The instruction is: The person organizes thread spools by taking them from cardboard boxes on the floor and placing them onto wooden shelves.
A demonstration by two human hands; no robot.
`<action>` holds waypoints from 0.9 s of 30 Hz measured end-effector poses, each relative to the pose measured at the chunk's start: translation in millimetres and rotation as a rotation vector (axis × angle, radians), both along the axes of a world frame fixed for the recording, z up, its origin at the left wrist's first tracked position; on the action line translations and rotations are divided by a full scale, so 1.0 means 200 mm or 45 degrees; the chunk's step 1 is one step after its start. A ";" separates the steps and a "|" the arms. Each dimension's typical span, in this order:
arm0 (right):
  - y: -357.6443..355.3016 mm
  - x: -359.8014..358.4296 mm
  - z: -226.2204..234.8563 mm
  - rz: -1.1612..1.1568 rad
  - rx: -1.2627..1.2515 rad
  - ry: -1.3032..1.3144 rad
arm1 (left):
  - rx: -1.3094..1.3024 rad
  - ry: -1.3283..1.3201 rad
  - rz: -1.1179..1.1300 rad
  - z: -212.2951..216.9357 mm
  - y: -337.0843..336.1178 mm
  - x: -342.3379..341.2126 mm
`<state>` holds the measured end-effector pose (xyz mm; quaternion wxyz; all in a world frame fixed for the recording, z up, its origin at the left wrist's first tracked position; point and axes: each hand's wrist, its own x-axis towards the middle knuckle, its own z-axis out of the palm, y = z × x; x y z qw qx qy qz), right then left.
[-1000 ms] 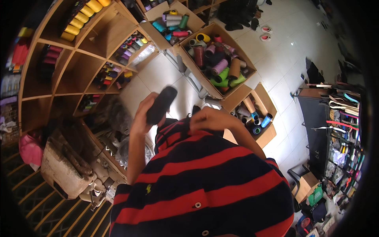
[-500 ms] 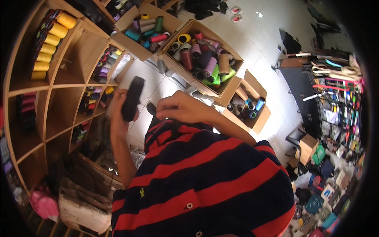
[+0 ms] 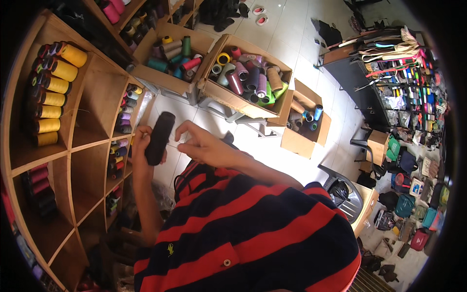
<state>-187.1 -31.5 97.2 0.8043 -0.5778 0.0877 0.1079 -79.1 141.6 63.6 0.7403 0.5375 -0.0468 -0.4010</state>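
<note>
My left hand (image 3: 141, 147) is wrapped round a black thread spool (image 3: 160, 138), a long dark cylinder held tilted in front of the wooden shelf. My right hand (image 3: 200, 145) is just to the right of the spool, apart from it. Its fingers are bent, with a gap between forefinger and thumb, and no object shows in it. Whether a fine thread runs between the hands cannot be made out.
To the left stands a wooden cubby shelf (image 3: 92, 141) with yellow thread spools (image 3: 51, 112) and other colours. Cardboard boxes (image 3: 243, 104) of mixed spools stand ahead. A dark chair (image 3: 348, 192) is at right, near bags (image 3: 404, 204) on the floor and a cluttered rack (image 3: 404, 92).
The view has turned, and the shelf shows more fully. My left hand still grips the spool, now lower in view. My right hand has come nearer to it, its fingers less closed.
</note>
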 end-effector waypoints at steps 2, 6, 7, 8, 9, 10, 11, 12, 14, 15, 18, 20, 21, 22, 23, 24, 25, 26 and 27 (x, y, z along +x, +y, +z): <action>0.01 -0.01 -0.08 -0.016 0.379 0.209 | -0.201 0.066 -0.213 0.05 0.07 0.04; -0.09 0.14 -0.18 0.318 -0.353 -0.239 | 0.017 -0.143 -0.776 0.03 0.14 0.10; -0.13 0.20 -0.12 0.510 -0.523 -0.251 | 0.096 -0.149 -0.827 0.05 0.16 0.11; -0.15 0.26 -0.06 0.692 -0.700 -0.252 | 0.113 -0.135 -0.858 0.07 0.18 0.12; -0.15 0.30 -0.06 0.741 -0.705 -0.334 | 0.131 -0.119 -0.887 0.09 0.20 0.14; -0.14 0.34 -0.05 0.829 -0.753 -0.320 | 0.144 -0.099 -0.915 0.11 0.21 0.15; -0.13 0.38 -0.05 0.919 -0.800 -0.307 | 0.161 -0.156 -0.872 0.10 0.23 0.15; -0.13 0.42 -0.04 1.011 -0.849 -0.294 | 0.076 -0.115 -0.763 0.10 0.24 0.16; -0.12 0.49 -0.08 0.938 -0.523 -0.479 | -0.081 -0.030 -0.526 0.08 0.28 0.16; -0.11 0.52 -0.09 0.901 -0.357 -0.563 | -0.251 0.058 -0.345 0.03 0.32 0.15; -0.09 0.61 -0.10 0.741 0.014 -0.476 | -0.651 0.140 0.197 0.07 0.39 0.15; -0.09 0.64 -0.15 0.664 0.204 -0.436 | -0.658 0.082 0.304 0.07 0.44 0.18; -0.11 0.65 -0.19 0.667 0.294 -0.307 | -0.661 0.058 0.355 0.06 0.45 0.19; -0.10 0.68 -0.23 0.668 0.389 -0.183 | -0.448 0.098 0.591 0.16 0.41 0.18; -0.06 0.71 -0.23 0.583 0.438 -0.192 | -0.506 0.063 0.550 0.15 0.41 0.19; -0.05 0.77 -0.21 0.638 0.315 -0.148 | -0.562 0.028 0.509 0.13 0.42 0.19; -0.05 0.83 -0.19 0.688 0.186 -0.106 | -0.644 -0.001 0.510 0.15 0.40 0.17; -0.04 0.90 -0.18 0.731 0.047 -0.071 | -0.588 -0.074 0.401 0.19 0.38 0.18; -0.01 0.97 -0.20 0.715 0.065 -0.043 | -0.461 -0.098 0.339 0.19 0.37 0.18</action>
